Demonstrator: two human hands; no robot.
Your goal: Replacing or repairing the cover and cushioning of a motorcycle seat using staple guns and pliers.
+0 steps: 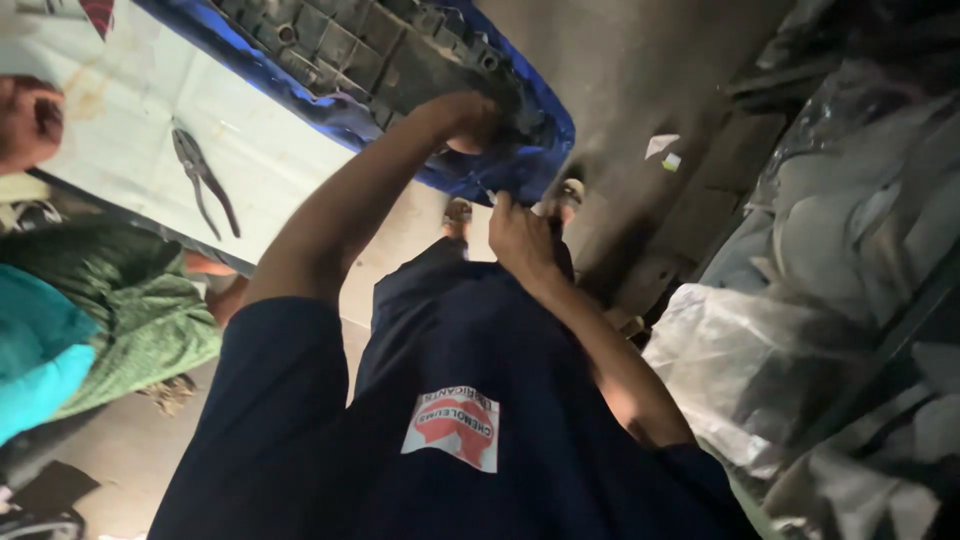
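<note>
The left hand [465,120] is closed over the lower edge of a blue car body panel [540,125], with its fingers curled onto the grey ribbed inner side [370,50], so it grips the panel firmly. The right hand [520,235] is just below the same corner of the panel; its fingers are pressed together around something small and thin, but the view is too dark to tell what it is. The panel lies tilted across a pale sheet [130,110] on the floor, and its blue corner points toward the person's feet [458,210]. On the sheet, well apart from the hands, lie dark pliers [203,180] with the handles spread. At the left edge, another person's hand [28,118] and green and teal clothing [100,310] come into view. On the person's dark shirt there is a white patch with a red shape [452,428]. On the right side, crumpled plastic wrapping [730,370] covers stacked parts, and a small white scrap of paper [661,146] lies on the grey concrete floor [640,60].
</note>
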